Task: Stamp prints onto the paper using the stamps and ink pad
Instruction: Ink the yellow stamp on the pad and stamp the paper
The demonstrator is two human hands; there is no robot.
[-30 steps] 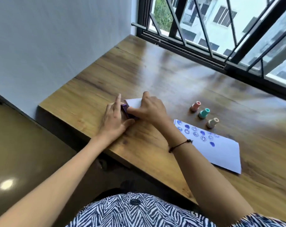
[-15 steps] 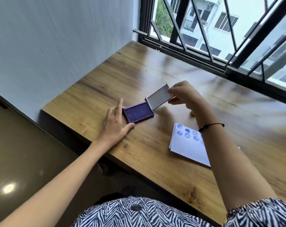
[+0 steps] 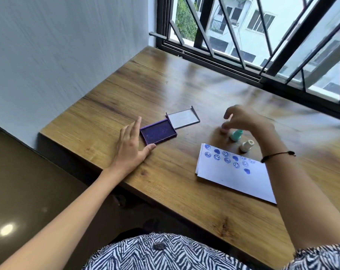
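The purple ink pad [image 3: 157, 132] lies open on the wooden table [image 3: 165, 86], its lid [image 3: 183, 118] folded flat behind it. My left hand [image 3: 131, 148] rests flat against the pad's left edge, thumb at its front corner. My right hand [image 3: 243, 119] hovers, blurred, fingers apart, over the stamps; its fingertips are at a pink stamp [image 3: 223, 130] that is mostly hidden. A teal stamp [image 3: 235, 135] and a beige stamp [image 3: 246, 145] stand beside it. The white paper [image 3: 233, 172] with several blue prints lies in front of the stamps.
A grey wall runs along the table's left side. A barred window [image 3: 262, 45] lines the far edge. The table's near edge drops off to a dark floor [image 3: 28, 191] on the left.
The ink pad was shut under both hands, then my right hand swung the lid open and laid it flat. My right hand has since moved right to the stamps.
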